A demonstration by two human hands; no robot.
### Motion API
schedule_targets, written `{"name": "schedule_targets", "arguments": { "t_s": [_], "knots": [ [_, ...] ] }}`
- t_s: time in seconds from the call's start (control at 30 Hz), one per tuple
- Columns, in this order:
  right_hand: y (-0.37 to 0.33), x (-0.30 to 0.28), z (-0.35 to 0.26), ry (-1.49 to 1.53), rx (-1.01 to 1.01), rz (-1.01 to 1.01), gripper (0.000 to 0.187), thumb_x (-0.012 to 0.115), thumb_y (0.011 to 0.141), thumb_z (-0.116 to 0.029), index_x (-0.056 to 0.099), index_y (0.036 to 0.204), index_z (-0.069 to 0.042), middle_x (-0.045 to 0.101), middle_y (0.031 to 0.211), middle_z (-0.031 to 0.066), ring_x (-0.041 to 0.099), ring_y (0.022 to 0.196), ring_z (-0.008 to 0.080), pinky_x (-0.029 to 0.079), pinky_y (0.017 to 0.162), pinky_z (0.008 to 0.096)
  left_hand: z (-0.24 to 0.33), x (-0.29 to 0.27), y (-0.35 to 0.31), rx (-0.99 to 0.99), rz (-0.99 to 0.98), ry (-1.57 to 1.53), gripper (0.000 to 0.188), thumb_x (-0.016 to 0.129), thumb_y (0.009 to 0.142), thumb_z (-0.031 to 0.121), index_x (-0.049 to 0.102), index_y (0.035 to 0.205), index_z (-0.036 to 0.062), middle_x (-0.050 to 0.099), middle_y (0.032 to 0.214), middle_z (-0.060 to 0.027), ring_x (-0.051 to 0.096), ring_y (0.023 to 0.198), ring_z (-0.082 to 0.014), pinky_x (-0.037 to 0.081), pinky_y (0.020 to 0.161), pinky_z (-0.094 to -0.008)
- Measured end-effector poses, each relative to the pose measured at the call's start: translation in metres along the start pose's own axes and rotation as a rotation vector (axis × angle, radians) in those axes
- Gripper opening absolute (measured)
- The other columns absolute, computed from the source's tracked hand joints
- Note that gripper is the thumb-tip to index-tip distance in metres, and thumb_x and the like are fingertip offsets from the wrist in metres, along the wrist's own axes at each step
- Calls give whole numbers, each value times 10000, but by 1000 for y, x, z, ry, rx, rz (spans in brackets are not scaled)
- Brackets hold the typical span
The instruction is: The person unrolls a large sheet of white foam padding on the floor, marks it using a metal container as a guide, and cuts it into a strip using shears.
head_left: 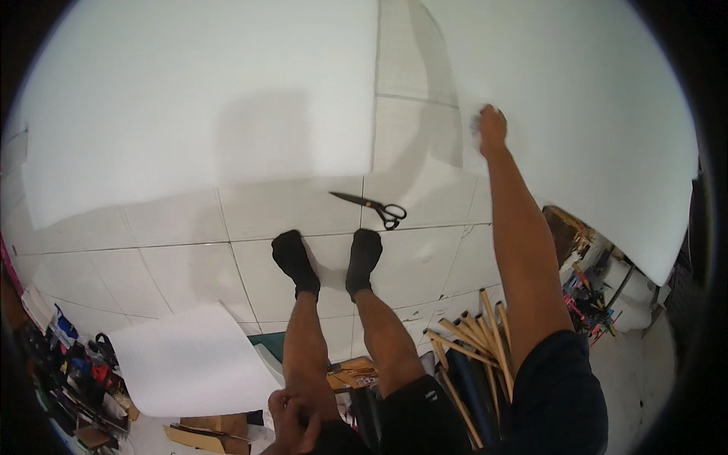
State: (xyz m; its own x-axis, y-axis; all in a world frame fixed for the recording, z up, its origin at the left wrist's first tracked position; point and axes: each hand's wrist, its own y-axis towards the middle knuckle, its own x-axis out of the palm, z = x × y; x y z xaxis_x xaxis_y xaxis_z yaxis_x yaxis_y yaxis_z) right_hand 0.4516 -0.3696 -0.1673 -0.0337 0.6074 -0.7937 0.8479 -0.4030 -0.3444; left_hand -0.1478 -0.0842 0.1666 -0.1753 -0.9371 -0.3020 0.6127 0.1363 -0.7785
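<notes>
My right hand [491, 130] is stretched far out to the right, its fingers closed on the edge of a white foam sheet [591, 129]. The sheet is raised and bunched where I grip it. Close to my left knee, my left hand [292, 425] has its fingers curled, and nothing shows in them. A second white sheet [174, 98] lies flat on the floor at the far left. Between its near edge and my feet rests a pair of black scissors [371, 208], blades pointing left and handles to the right.
My feet in dark socks stand on white floor tiles [288, 208]. Wooden sticks [474, 334] lean beside my right leg. At the lower left are a smaller white sheet [189, 360], cardboard [212, 432] and piled clutter [83, 379]. Coloured odds and ends [595, 307] lie at right.
</notes>
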Motion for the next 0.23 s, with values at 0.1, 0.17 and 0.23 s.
{"name": "schedule_targets", "arguments": {
  "t_s": [0.1, 0.17, 0.23],
  "knots": [
    [-28, -84, -110, 369, 207, -95, 434, 523, 858, -261, 592, 1173, 30, 625, 1064, 135, 577, 950, 242, 450, 903, 403, 15, 1, -3, -83, 22, -24, 353, 704, 701, 164, 558, 1006, 62, 429, 1216, -211, 424, 1137, -389, 363, 954, -484],
    [-20, -151, -142, 618, 175, -65, 454, 517, 861, -246, 573, 1209, 40, 630, 1121, 151, 594, 1013, 264, 454, 950, 416, 10, -9, 2, -43, 41, 29, 364, 718, 707, 240, 599, 999, 59, 483, 1166, -201, 436, 1134, -391, 351, 962, -510],
    [-52, -210, -203, 819, -62, -326, 548, 584, 872, -300, 539, 1327, 3, 608, 1300, 134, 596, 1171, 277, 472, 1022, 423, 5, -19, 1, 25, 86, 28, 357, 720, 714, 239, 613, 1009, 68, 484, 1184, -199, 433, 1146, -388, 351, 963, -521]
  ]
}}
